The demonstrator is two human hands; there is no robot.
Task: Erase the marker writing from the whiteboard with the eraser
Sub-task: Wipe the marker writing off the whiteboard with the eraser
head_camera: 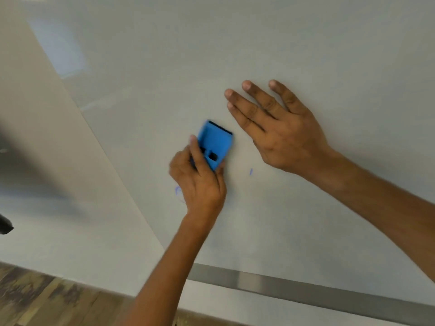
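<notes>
My left hand (199,182) grips a blue eraser (215,143) with a dark felt edge and presses it against the whiteboard (259,55). My right hand (280,128) rests flat on the board just right of the eraser, fingers straight and spread. A short blue marker stroke (251,171) remains below my right hand. A faint curved blue mark (177,190) shows beside my left wrist, partly hidden by the hand.
A grey metal tray rail (306,288) runs along the board's bottom edge. A beige wall (47,149) lies left of the board, wood-pattern floor (47,300) below. A dark object (6,224) juts in at the left edge.
</notes>
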